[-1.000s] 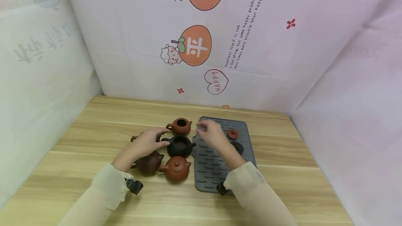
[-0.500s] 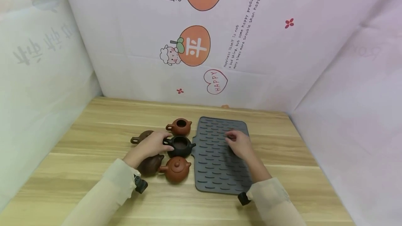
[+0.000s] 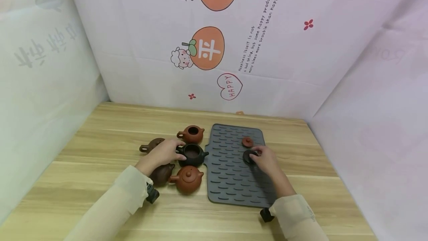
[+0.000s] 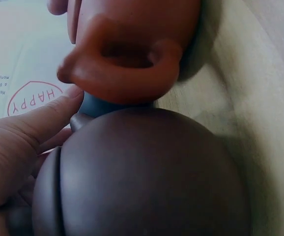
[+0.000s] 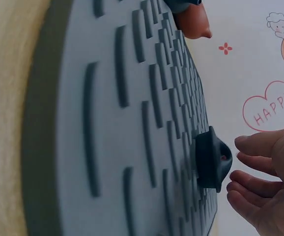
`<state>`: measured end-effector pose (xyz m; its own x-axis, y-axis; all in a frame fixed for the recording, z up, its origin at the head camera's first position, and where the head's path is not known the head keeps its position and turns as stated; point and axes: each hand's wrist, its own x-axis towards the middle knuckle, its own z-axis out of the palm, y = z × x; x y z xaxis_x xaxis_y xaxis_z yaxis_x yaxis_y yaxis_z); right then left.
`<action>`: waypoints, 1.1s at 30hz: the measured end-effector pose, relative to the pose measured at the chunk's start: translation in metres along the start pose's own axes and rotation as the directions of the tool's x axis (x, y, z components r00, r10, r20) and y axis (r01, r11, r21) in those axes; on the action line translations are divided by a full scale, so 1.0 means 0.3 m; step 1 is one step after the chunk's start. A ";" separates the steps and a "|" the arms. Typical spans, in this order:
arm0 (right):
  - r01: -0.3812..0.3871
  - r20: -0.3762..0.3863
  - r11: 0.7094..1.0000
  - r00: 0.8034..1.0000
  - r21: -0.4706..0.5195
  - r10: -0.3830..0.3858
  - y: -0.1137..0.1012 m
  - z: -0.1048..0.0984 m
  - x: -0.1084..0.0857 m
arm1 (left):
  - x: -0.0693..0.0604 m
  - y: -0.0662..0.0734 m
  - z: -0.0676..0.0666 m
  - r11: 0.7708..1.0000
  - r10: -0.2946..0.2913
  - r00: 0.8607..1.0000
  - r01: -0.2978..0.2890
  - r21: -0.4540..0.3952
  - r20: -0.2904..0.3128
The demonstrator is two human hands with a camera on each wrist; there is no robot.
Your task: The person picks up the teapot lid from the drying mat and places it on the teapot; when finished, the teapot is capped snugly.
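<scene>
On the right, a black lid (image 3: 249, 157) lies on the grey mat (image 3: 224, 174). Close beside it is my right hand (image 3: 267, 161); the right wrist view shows its thumb and fingers (image 5: 267, 172) apart, with a gap to the lid (image 5: 212, 160). My left hand (image 3: 164, 154) grips the open black teapot (image 3: 193, 162) at its handle side, thumb near and fingers far. In the left wrist view this hand (image 4: 19, 142) reaches behind a dark brown teapot (image 4: 152, 177), which hides most of its grip.
A small red lid (image 3: 247, 142) lies on the mat behind the black one. An open red teapot (image 3: 197, 139) stands behind the black teapot, a lidded red teapot (image 3: 188, 185) in front. Brown teapots (image 3: 153, 145) stand left, partly under my left arm.
My right hand has moved right, away from the teapots, over the lids and then slightly back to the black lid's right side. My left hand has shifted slightly right onto the black teapot.
</scene>
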<state>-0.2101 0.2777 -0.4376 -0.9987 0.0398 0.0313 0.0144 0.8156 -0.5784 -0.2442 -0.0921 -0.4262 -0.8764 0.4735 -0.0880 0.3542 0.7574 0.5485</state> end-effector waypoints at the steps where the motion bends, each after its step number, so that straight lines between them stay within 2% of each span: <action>1: 0.000 0.001 1.000 1.000 -0.003 0.000 0.005 0.002 0.001 | 0.003 -0.003 0.002 1.000 0.005 1.000 -0.005 0.004 -0.001; 7: -0.025 -0.001 1.000 1.000 -0.007 0.025 0.016 0.011 0.007 | 0.013 -0.002 0.007 1.000 0.011 1.000 -0.011 0.013 -0.007; 14: -0.021 -0.009 1.000 1.000 -0.005 0.021 0.031 0.020 0.013 | 0.009 0.009 0.006 1.000 -0.009 1.000 0.009 0.009 -0.005; 21: -0.051 -0.036 0.999 0.998 -0.006 0.051 0.027 0.025 0.014 | 0.007 0.020 0.012 1.000 -0.017 1.000 0.017 0.019 -0.001; 27: -0.034 -0.039 0.998 0.999 -0.046 0.032 -0.040 0.029 0.024 | 0.005 0.018 0.010 1.000 -0.024 1.000 0.024 0.020 -0.011; 33: 0.007 -0.033 1.000 0.999 0.012 -0.006 -0.158 0.056 0.034 | 0.013 0.015 0.008 0.999 -0.026 1.000 0.027 0.025 -0.009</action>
<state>-0.2218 0.2299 -0.4235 -0.9966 0.0541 0.0620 0.0073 0.8091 -0.5876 -0.2452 -0.0856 -0.4261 -0.8882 0.4495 -0.0953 0.3388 0.7807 0.5251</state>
